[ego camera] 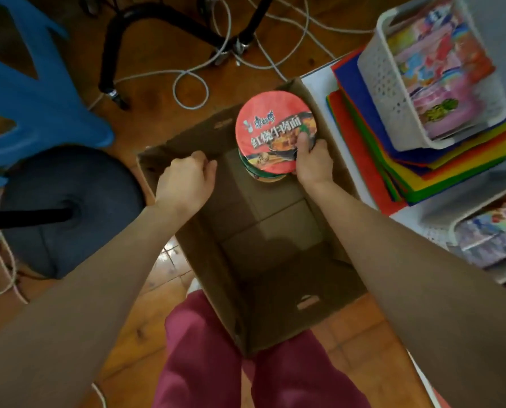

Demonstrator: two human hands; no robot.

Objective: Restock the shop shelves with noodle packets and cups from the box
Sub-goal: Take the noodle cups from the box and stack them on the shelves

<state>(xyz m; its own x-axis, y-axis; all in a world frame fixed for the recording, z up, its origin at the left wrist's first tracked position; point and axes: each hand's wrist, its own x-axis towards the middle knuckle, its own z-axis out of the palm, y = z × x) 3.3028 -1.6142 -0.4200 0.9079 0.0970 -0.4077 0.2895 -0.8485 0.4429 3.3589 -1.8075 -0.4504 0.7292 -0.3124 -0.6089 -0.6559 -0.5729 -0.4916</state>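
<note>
A brown cardboard box (275, 275) stands open on the floor in front of me, and its visible bottom is bare. My right hand (313, 163) grips a red-lidded noodle cup (272, 128) by its near right edge, thumb on the lid, above the far right corner of the box. A second cup (263, 176) shows just beneath it. My left hand (187, 181) holds the box's far left rim with curled fingers.
White shelves (319, 83) stand to the right, carrying a white basket (393, 92) of noodle packets on stacked coloured sheets (422, 172). A lower basket (490, 237) holds more packets. A blue stool (25, 92), a dark round stool (69, 207) and cables (187, 83) lie left.
</note>
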